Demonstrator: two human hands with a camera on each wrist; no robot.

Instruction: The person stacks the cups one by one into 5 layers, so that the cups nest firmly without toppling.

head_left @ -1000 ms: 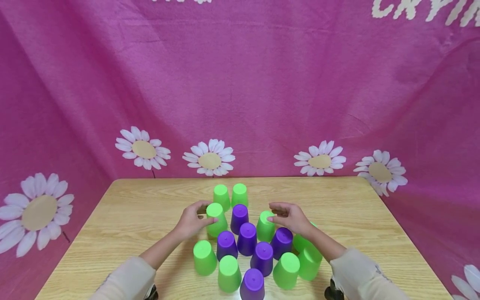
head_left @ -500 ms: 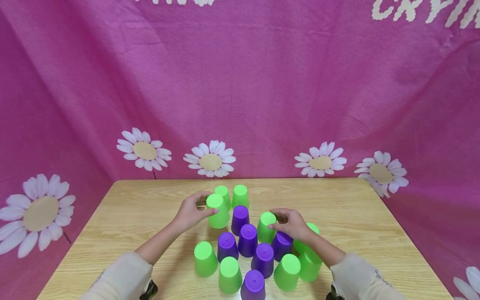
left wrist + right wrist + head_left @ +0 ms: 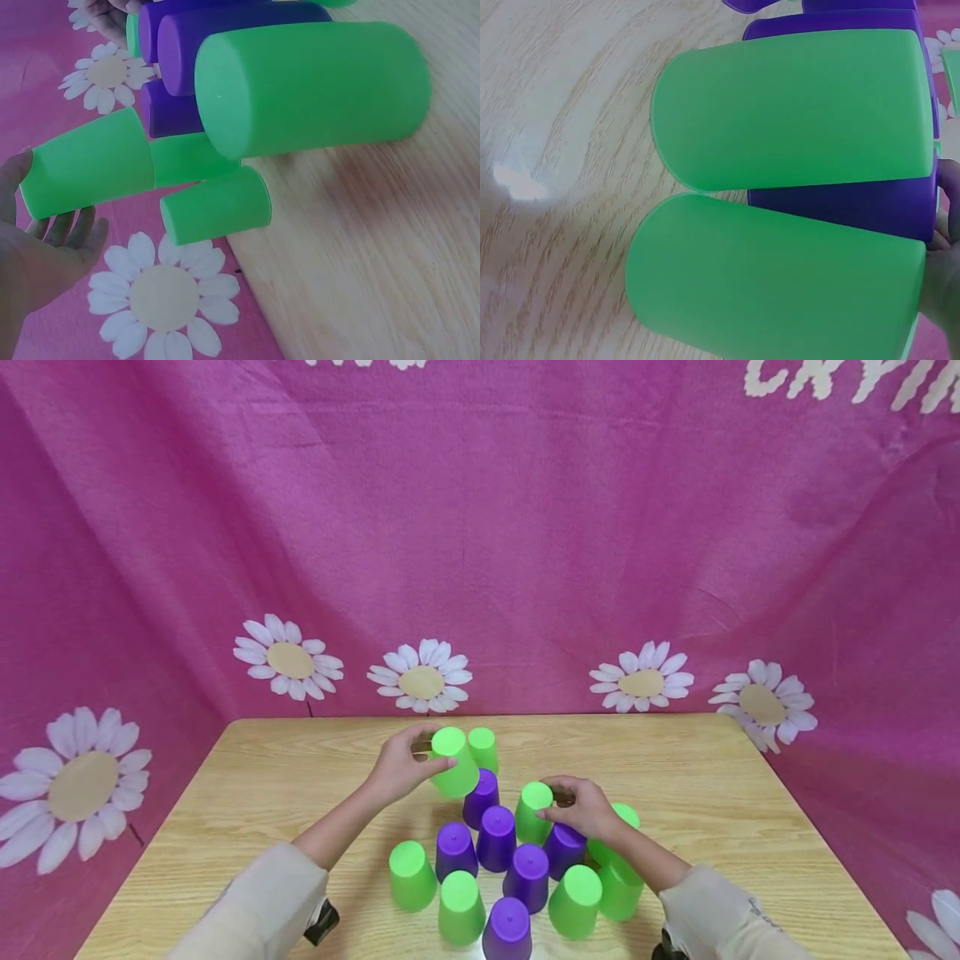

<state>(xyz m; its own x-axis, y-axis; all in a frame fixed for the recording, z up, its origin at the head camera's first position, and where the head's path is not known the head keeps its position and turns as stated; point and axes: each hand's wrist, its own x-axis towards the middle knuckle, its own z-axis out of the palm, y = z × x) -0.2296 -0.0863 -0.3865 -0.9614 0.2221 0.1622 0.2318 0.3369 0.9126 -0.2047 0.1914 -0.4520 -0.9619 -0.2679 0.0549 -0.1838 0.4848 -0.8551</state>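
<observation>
Green upturned cup, inside hidden, hangs pinched in the left hand, right hand gripping another cup.

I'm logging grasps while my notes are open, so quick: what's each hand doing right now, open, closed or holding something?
Left hand: closed, holding a green cup.
Right hand: closed, holding another green cup.

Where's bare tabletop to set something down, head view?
Two patches on the table: right, from the right hand out to the right and back edges; left, from the left hand out to the left edge. Crowded: the middle, where purple cups and green cups stand close, likely tight for a hand.
</observation>
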